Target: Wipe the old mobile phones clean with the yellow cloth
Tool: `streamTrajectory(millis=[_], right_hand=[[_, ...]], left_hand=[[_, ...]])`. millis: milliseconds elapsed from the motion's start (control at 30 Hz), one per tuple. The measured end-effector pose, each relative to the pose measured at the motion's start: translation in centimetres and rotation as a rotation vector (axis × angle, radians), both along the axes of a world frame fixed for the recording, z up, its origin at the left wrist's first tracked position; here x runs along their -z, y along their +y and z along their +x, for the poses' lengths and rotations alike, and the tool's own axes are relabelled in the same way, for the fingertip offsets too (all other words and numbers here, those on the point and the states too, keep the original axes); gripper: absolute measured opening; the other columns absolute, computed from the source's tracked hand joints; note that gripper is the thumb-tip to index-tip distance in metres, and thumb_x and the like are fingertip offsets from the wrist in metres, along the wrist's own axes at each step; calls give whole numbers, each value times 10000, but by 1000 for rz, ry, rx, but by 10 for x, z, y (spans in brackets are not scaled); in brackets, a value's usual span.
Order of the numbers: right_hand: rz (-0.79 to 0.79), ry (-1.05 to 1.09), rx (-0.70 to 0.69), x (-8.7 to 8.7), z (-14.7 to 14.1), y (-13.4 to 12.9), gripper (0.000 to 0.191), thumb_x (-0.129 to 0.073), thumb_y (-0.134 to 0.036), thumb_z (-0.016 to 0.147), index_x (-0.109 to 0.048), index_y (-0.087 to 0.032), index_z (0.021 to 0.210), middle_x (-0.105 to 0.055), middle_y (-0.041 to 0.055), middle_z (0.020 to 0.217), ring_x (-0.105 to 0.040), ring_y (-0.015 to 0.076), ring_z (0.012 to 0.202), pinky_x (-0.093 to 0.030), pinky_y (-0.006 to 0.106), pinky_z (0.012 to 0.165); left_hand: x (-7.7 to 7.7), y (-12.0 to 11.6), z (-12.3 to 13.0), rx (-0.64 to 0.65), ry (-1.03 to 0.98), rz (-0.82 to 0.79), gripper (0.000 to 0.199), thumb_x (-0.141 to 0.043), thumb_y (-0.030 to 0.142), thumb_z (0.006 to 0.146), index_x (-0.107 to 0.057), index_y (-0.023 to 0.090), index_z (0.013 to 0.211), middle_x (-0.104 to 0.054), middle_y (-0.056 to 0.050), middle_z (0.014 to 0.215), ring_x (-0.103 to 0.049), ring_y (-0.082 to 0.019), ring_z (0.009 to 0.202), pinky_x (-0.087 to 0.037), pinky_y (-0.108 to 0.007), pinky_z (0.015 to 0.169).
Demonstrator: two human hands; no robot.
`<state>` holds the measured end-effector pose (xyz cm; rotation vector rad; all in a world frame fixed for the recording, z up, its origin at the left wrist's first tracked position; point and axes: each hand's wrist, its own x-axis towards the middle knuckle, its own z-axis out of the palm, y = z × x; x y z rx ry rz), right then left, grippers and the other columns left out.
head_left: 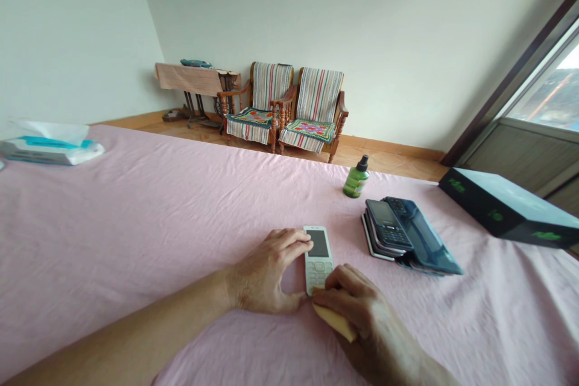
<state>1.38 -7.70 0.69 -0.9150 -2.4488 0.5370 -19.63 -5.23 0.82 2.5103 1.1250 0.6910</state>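
Note:
A white keypad phone (pixel 319 248) lies face up on the pink cloth in front of me. My left hand (pixel 272 271) holds it steady from the left, fingertips at the screen's upper left edge and thumb near the lower corner. In my right hand (pixel 362 313) is a folded yellow cloth (pixel 335 321), gripped between thumb and fingers. That hand is at the phone's lower right, with its fingertips by the bottom keys and covering part of them.
Right of the phone are stacked phones, a keypad phone (pixel 388 224) on top beside a dark blue smartphone (pixel 427 238). Behind stands a green spray bottle (pixel 355 181). A black box (pixel 506 205) is far right, a tissue pack (pixel 54 149) far left. Two chairs (pixel 312 105) stand beyond the pink-covered surface (pixel 181 193).

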Motion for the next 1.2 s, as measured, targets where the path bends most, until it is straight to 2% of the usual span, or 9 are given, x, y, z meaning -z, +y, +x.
streamTrajectory(millis=[533,900,1100,1200], right_hand=[[-86,31,-6,1,6,5,259,-502,-41,878,-684,-198,781,-564,42,824,-538,166,786,-430,269,657],[-116,-43,-83,-10,19,15,276,-506,-78,907,-631,-173,680,-543,22,785,-542,130,746,-406,232,629],[-198,-2,-86,-10,29,22,214,-551,-30,852,-667,-180,754,-541,10,802,-551,112,740,-402,215,634],[-161,1,-57,-9,34,25,240,-531,-15,840,-674,-177,737,-528,11,777,-547,114,716,-395,224,622]], left_hand=[[6,-1,6,-45,-2,47,708,-793,341,614,-512,134,1230,-534,-131,1247,-478,-302,1179,-374,-436,1031],[4,-2,7,-50,-20,47,651,-766,355,642,-517,172,1215,-543,-119,1232,-496,-309,1163,-385,-446,1016],[3,-2,7,-59,6,45,682,-782,343,617,-520,154,1217,-537,-129,1240,-486,-307,1180,-379,-446,1030],[4,-2,7,-60,16,39,685,-784,331,614,-523,143,1218,-536,-130,1237,-485,-302,1177,-379,-434,1035]])
